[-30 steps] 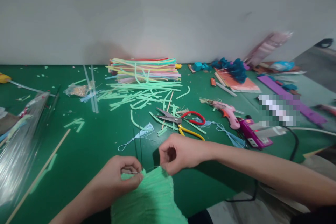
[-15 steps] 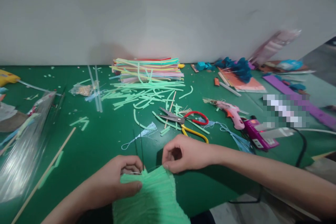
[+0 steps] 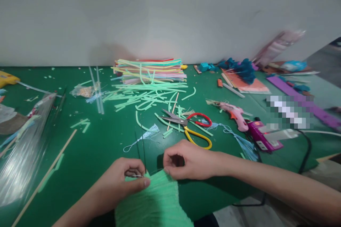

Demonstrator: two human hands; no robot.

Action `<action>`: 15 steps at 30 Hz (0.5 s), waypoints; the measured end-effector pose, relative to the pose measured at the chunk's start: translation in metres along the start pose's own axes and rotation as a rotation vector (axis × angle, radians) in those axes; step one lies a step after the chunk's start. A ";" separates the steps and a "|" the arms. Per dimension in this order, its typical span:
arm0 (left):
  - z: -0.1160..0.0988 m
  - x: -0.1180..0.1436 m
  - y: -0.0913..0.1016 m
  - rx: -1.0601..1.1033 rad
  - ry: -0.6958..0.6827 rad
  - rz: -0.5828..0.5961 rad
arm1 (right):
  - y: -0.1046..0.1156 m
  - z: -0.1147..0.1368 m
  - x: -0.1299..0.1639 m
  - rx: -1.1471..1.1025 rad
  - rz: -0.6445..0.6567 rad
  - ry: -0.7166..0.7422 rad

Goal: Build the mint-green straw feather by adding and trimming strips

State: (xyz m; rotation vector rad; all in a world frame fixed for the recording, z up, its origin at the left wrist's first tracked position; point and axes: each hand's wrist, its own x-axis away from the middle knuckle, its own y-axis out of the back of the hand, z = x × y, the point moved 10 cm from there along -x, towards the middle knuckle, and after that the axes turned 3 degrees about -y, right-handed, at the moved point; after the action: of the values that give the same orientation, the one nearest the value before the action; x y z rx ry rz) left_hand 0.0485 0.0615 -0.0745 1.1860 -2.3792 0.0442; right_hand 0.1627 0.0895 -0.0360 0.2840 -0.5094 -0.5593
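A pleated mint-green piece (image 3: 154,202), made of fuzzy strips side by side, spreads over the front edge of the table. My left hand (image 3: 128,177) is closed on its upper left edge, thumb in front and fingers behind. At its upper right corner, my right hand (image 3: 183,161) pinches the edge between thumb and forefinger. A thin dark wire (image 3: 144,149) stands up from the top edge beside my left fingertips. Fine pale thread or wire shows along that edge between the hands. Beyond them lie open scissors (image 3: 182,121) with one red and one yellow handle.
Green pipe cleaner pieces (image 3: 149,94) lie scattered before a stack of coloured ones (image 3: 151,71) by the wall. To the right are a pink glue gun (image 3: 236,113) and a purple box (image 3: 262,136) with cables. A wooden stick (image 3: 45,177) and clear plastic sleeve (image 3: 29,152) lie left.
My left thumb has shifted slightly right along the green piece. My right hand has dropped a little, and more of the yellow scissor handle shows.
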 end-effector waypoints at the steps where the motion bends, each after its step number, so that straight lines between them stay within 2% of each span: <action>1: 0.001 0.000 0.000 0.008 -0.001 -0.005 | 0.000 0.002 0.000 0.011 -0.002 0.018; 4: 0.003 -0.001 0.001 0.018 0.007 -0.007 | 0.000 0.003 -0.001 0.008 -0.012 0.042; 7: 0.006 0.000 0.003 0.001 0.022 0.016 | 0.000 -0.004 0.000 -0.046 -0.025 -0.003; 9: 0.008 0.003 0.010 -0.017 0.043 -0.012 | 0.004 -0.008 0.001 -0.079 -0.074 -0.019; 12: 0.010 0.008 0.025 0.096 0.111 -0.129 | 0.019 -0.010 0.002 -0.145 -0.216 -0.001; 15: 0.005 0.010 0.038 0.388 0.117 -0.275 | 0.035 -0.009 -0.001 -0.230 -0.359 0.017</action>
State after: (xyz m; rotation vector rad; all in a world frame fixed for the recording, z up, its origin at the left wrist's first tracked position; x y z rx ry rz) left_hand 0.0122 0.0761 -0.0680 1.6301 -2.1429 0.4885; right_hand 0.1819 0.1196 -0.0301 0.1602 -0.3743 -0.9558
